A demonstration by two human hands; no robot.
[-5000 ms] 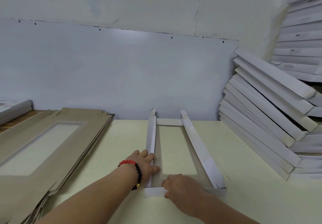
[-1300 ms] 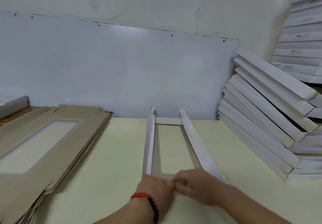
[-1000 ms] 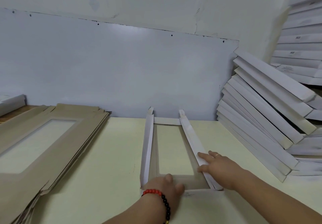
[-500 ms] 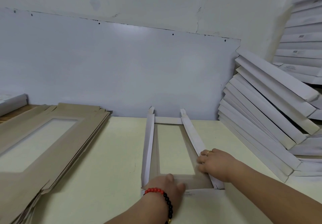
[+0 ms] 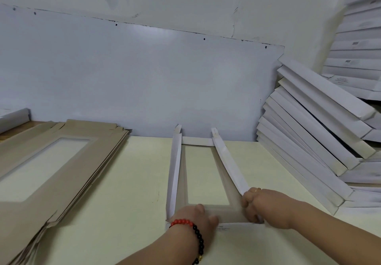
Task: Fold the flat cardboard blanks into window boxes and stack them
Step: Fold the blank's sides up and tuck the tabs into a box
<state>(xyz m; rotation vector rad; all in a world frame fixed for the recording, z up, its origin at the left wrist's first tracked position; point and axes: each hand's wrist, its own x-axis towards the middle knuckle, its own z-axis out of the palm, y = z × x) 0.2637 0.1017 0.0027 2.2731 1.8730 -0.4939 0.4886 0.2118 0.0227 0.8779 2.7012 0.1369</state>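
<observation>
Far left, a white box (image 5: 13, 118) is sitting at the table's edge, mostly cut off

Next to it a stack of brown blanks (image 5: 51, 161) is lying flat on the table (image 5: 127, 182), windows facing up, edges fanning out toward the near left corner

Centre: one half-folded blank (image 5: 206, 172) is lying brown side up, running away from the person toward the wall panel (image 5: 134, 79). Both long white side flaps are standing up; the far end flap is lying low against the wall; the near end flap is lying flat under the hands

Left hand (image 5: 194, 216), with a red and black bead bracelet (image 5: 192, 231) on the wrist, is pressing down on the near left corner of the blank, fingers spread flat, gripping nothing

Right hand (image 5: 262, 206), ring on one finger, is curling round the near end of the right side flap, fingers inside, clamping it at the corner

Right: folded white boxes (image 5: 313, 141) are leaning in a slanted stack against the wall, touching the table. Behind and above them, a further pile (image 5: 358, 54) is lying level
</observation>
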